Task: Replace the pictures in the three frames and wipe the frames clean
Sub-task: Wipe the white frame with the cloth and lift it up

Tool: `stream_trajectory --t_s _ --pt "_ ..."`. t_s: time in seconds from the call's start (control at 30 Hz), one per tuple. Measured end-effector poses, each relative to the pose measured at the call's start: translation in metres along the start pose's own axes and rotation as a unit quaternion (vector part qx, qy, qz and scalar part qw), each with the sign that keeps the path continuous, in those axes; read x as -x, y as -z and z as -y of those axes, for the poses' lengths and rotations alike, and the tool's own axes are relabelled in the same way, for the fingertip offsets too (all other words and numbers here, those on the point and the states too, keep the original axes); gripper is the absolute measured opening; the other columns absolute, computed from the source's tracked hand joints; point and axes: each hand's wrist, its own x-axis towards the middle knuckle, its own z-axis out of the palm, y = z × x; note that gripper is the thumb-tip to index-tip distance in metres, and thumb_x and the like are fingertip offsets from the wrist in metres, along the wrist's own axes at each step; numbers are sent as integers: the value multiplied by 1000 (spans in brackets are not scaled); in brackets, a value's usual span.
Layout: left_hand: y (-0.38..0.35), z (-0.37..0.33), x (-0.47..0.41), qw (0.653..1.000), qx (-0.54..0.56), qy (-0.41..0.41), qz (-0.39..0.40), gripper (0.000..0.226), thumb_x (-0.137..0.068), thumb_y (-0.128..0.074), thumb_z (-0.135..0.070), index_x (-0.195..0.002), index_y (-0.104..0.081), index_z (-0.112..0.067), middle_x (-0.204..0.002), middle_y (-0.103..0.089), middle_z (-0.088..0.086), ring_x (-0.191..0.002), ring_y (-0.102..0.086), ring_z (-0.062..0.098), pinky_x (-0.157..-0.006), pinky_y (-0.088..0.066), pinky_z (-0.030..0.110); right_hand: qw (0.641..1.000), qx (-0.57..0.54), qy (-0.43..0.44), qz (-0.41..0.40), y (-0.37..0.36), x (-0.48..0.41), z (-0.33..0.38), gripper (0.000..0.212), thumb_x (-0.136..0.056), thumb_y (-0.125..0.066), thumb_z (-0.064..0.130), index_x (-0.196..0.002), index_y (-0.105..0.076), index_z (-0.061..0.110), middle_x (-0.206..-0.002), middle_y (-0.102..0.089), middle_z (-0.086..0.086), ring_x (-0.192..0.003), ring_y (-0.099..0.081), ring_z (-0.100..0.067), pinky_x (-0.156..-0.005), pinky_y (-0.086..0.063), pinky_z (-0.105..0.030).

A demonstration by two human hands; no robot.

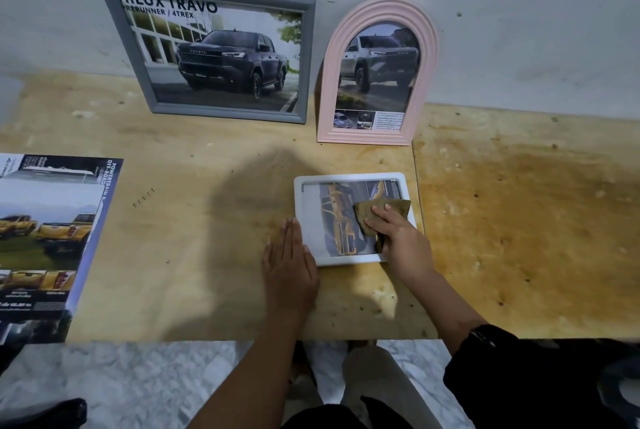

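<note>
Head view: stained table [519, 220] against grey wall [519, 13].

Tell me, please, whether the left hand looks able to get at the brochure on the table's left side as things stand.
Probably yes: the left hand lies flat and empty beside the white frame, and only bare table shows between it and the brochure.
</note>
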Motion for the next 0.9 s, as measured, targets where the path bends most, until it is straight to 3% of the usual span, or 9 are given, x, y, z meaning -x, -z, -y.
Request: stream_trajectory --t_s 0.1,0.27,0.33,0.4,0.47,0.77,0.9 --pt "-1 1 0 1000 -8 -4 0 52 -94 -25 -25 -140 -39 -6 -144 -43 7 -135 -37 17 -109 -18 36 997 33 67 -6 -9 8 13 53 -66 -62 -9 -105 -72 24 -126 -62 4 -122 -55 -23 -68 -55 -33" --pt "-2 -1 1 1000 -11 -11 1 51 -94 -27 -25 -139 -40 -6 -143 -45 8 -133 -40 17 -108 -20 36 992 30 121 22 -25 17 33 49 -64 -68 -6 -99 -74 27 -120 -66 6 -118 -58 -23 -64 -57 -35" --pt "-1 -1 1 1000 -8 -14 0 50 -94 -27 -25 -139 -40 -6 -142 -45 8 -133 -40 17 -108 -19 35 989 35 131 55 -25 10 40 46 -74 -63 -3 -109 -71 26 -130 -59 7 -129 -48 -19 -73 -57 -38" --pt "0 -1 2 1000 -4 -17 -4 50 -94 -27 -26 -139 -40 -6 -142 -46 8 -132 -40 17 -108 -18 34 979 51 142 137 -25 -3 43 46 -87 -51 1 -124 -60 27 -144 -43 10 -141 -27 -12 -90 -49 -38" --pt "-1 -1 1 1000 -3 -15 -5 50 -95 -26 -26 -140 -39 -8 -143 -45 7 -133 -39 15 -109 -17 33 973 61 140 173 -25 -18 48 48 -90 -46 2 -129 -55 28 -148 -36 12 -144 -18 -10 -94 -46 -36" --pt "-3 2 6 1000 -20 -12 12 50 -96 -25 -27 -139 -41 -8 -143 -44 6 -134 -37 14 -109 -20 34 992 43 79 90 -35 -54 75 44 -93 -43 5 -133 -49 23 -146 -40 9 -140 -25 -9 -102 -35 -29" --pt "-2 7 6 1000 -23 -5 18 50 -96 -24 -27 -138 -43 -7 -142 -46 6 -134 -39 15 -109 -22 35 990 70 90 77 -40 -63 82 38 -94 -43 12 -131 -51 19 -140 -48 1 -133 -35 -17 -95 -41 -33"
